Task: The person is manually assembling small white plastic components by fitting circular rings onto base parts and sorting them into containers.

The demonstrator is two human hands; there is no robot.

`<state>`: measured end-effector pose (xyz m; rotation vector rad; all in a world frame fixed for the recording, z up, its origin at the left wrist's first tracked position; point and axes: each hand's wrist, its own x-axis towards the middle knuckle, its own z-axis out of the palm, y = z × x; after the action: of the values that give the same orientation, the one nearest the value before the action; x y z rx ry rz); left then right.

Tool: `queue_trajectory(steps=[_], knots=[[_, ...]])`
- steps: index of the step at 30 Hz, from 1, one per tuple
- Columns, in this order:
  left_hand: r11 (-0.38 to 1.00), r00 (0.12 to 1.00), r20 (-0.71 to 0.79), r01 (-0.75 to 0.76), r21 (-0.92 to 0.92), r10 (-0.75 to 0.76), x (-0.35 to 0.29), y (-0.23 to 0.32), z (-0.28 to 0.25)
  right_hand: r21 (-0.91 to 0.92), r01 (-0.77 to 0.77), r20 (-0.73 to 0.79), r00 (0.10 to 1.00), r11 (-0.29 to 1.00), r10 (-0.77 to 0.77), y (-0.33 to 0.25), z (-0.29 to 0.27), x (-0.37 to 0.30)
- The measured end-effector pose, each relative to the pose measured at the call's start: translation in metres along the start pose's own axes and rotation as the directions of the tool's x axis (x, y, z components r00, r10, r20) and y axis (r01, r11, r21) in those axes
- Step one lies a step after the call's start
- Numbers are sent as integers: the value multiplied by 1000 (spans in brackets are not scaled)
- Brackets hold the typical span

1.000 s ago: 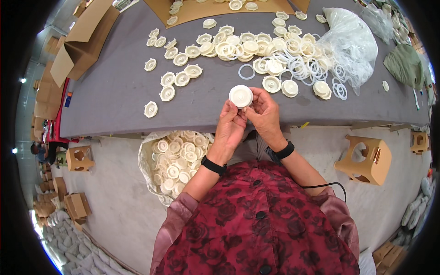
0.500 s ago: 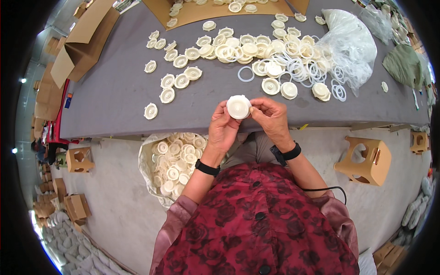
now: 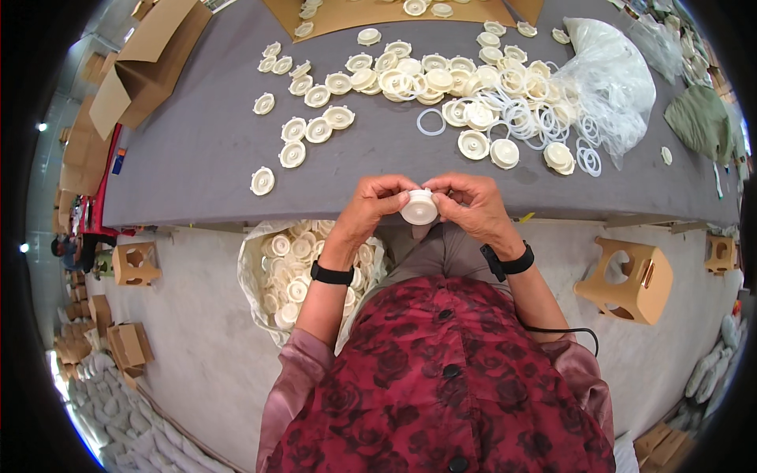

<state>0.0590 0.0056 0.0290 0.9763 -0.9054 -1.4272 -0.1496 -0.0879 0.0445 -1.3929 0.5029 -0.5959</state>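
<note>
A round cream plastic cap is held at the table's front edge, its face tilted toward me. My left hand pinches its left side between thumb and fingers. On the other side my right hand grips the rim the same way, so both hands are closed on one cap. Whether a ring sits on this cap I cannot tell. Beyond my hands, a heap of similar caps spreads over the grey table. Translucent white sealing rings lie among them, and one loose ring rests on the cloth.
A clear plastic bag lies at the table's right, near a green cloth. An open cardboard box stands at the back. Below the table, a white sack of caps is at my left and a tan stool at my right.
Both hands have come slightly nearer with the cap, which has tipped so its edge shows. My left hand has shifted from beneath the cap to its left side, its elbow wider.
</note>
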Motion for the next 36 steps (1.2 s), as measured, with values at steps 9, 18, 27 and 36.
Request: queue_trajectory(steps=[9, 18, 27, 36], knots=[[982, 999, 34, -31, -185, 38, 1, 5, 20, 317, 8, -125, 992, 948, 34, 7, 2, 8], [991, 979, -158, -129, 20, 131, 1, -25, 43, 352, 1, -257, 962, 936, 95, 21, 10, 4], [970, 968, -125, -199, 136, 216, -14, -28, 34, 108, 82, -175, 983, 991, -62, 13, 7, -2], [957, 983, 9, -179, 231, 181, -18, -4, 20, -207, 245, 109, 968, 947, -226, -5, 1, -10]])
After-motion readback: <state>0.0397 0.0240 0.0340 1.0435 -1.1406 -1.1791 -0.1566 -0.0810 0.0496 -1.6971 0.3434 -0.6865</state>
